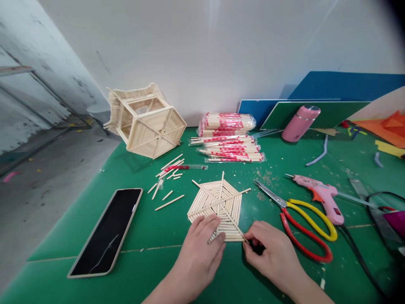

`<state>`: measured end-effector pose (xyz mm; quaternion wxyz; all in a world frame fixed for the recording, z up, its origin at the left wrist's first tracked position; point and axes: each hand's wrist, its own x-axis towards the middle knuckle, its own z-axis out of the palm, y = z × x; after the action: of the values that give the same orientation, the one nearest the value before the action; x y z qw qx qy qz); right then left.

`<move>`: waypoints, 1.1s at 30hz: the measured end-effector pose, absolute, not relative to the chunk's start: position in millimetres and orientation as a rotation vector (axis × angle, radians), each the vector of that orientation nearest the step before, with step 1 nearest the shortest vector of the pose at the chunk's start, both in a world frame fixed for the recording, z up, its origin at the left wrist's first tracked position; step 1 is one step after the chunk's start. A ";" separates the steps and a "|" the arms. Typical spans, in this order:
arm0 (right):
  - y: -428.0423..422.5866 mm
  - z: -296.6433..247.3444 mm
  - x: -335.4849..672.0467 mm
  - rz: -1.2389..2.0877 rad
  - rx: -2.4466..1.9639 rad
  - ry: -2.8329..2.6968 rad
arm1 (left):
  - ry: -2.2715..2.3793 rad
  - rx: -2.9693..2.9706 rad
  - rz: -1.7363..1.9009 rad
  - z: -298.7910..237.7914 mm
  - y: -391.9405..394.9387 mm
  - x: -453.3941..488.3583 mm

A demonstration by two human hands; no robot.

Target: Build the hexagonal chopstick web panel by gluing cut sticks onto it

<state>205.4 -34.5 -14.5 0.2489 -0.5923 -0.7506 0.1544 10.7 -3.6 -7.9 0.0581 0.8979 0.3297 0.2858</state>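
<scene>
A hexagonal panel of thin wooden sticks (232, 202) lies flat on the green table in front of me. Crossing spokes run over it, and some of their ends stick out past its edge. My left hand (202, 242) rests on the panel's lower left part, thumb and fingers apart, covering that corner. At the lower right corner, the fingertips of my right hand (268, 251) are pinched on the end of a wooden stick. Beside that hand lie scissors (286, 204) with one yellow and one red handle. Loose cut sticks (170, 202) are scattered to the panel's upper left.
A stick-built lantern-like frame (155, 131) stands at the back left. Wrapped chopstick packs (230, 145) lie against the wall. A pink glue gun (322, 194), a pink bottle (300, 123) and a green board (335, 110) are on the right. A phone (107, 232) lies left.
</scene>
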 end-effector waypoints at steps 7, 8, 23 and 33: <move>-35.1 -16.7 206.2 0.407 -1.602 -2.069 | 1.042 2.726 0.844 -6.2 -3.8 10.2; -35.6 -17.3 206.4 0.400 -1.603 -2.074 | 1.045 2.727 0.839 -5.6 -4.2 10.1; -36.8 -24.6 207.6 0.302 -1.529 -2.126 | 1.053 2.739 0.834 -4.7 -5.9 7.8; -35.9 -22.4 206.1 0.322 -1.538 -2.122 | 1.071 2.723 0.839 -1.3 -8.5 10.0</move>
<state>206.1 -35.9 -22.4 0.2479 -0.5643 -0.7786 0.1180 10.0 -8.5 -1.3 0.0491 0.8935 0.3513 0.2753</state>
